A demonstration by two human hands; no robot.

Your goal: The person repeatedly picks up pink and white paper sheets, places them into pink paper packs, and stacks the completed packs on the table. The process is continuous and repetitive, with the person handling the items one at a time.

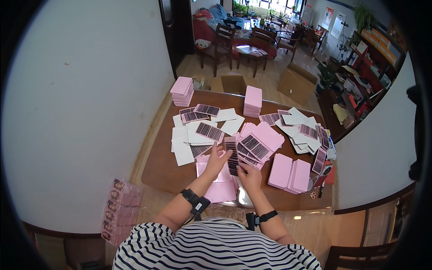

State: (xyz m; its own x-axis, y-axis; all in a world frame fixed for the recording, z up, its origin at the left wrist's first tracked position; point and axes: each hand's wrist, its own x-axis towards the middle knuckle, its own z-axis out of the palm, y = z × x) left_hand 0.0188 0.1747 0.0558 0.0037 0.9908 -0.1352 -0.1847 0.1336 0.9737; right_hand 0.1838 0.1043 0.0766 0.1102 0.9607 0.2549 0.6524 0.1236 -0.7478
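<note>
While both hands hold a striped card, table bare at lower-left edge

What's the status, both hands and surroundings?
Left hand and right hand both on one dark-striped card. Card upright-ish, held above table. Pink case under left wrist; loose white cards beyond.

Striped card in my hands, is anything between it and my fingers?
Nothing visible: the left hand holds the striped card at its left side, the right hand at its lower end, both directly.
</note>
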